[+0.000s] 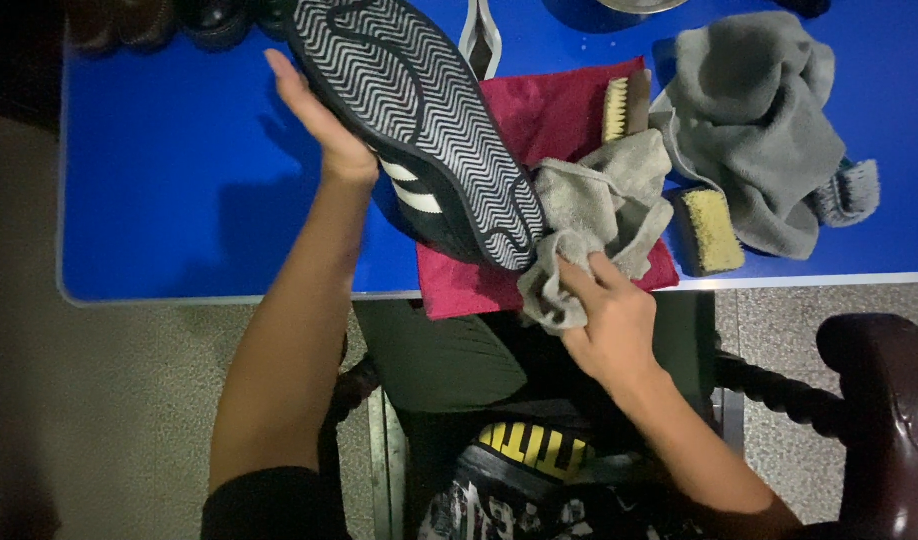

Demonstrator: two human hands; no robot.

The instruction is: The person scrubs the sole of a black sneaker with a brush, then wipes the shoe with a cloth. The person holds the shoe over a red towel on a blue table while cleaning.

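Nearest to the camera, the person sits with dark clothes, and a dark wooden chair arm (884,400) stands at the right side. The right hand (609,320) is just over the near edge of the blue surface (179,180). Its fingers are closed on a grey cloth (594,225), pinching a fold of it, and the cloth is pressed against the toe end of a black shoe (419,120).

The shoe is held up with the sole turned to the camera. The sole shows a fine zigzag pattern in black and white, and white stripes show on the side of the shoe. The left hand (319,125) supports the shoe from its left side; the palm lies flat against it and the fingers are stretched out, not curled.

Under the shoe and the cloth lies a red cloth (559,115), which hangs a little over the near edge of the surface. To the right of it, a brush with yellow bristles (709,230) rests on the surface, just beside a second grey cloth (754,120) that lies crumpled. A smaller brush with pale bristles (624,105) lies on the red cloth, farther back. At the far left edge, some dark shoes (169,20) stand in a row, hard to see in the shadow.
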